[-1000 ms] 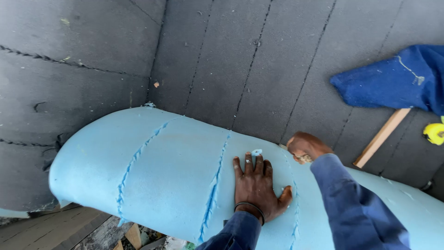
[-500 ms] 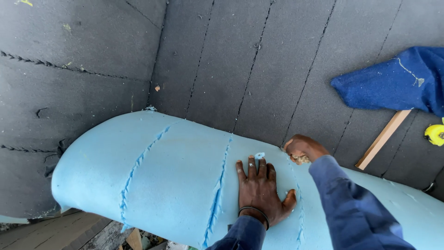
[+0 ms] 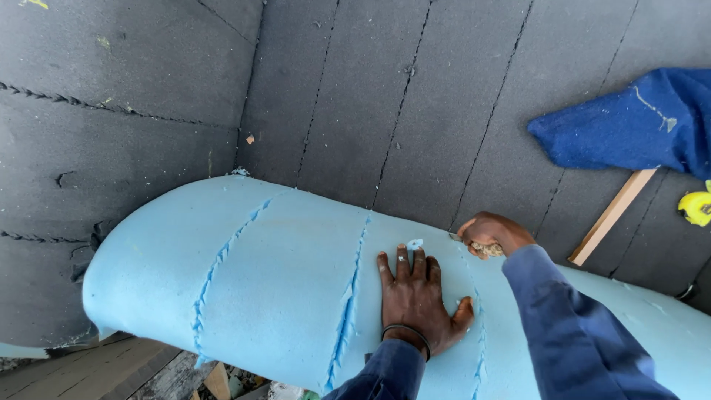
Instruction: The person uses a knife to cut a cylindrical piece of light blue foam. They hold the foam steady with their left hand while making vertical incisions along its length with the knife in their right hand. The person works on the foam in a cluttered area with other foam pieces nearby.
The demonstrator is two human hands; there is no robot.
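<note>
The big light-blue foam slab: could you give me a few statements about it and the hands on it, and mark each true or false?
1. The left hand lies flat, fingers spread, on the light-blue foam slab. True.
2. The right hand is open and empty. False: it is closed around something small and tan at the slab's far edge; what it is cannot be told.
3. The foam slab has rough slits running across it. True.
4. The dark-blue cloth lies on top of the foam slab. False: it lies apart, on the dark grey padded panels.
5. A pale wooden strip pokes out from under the dark-blue cloth. True.
</note>
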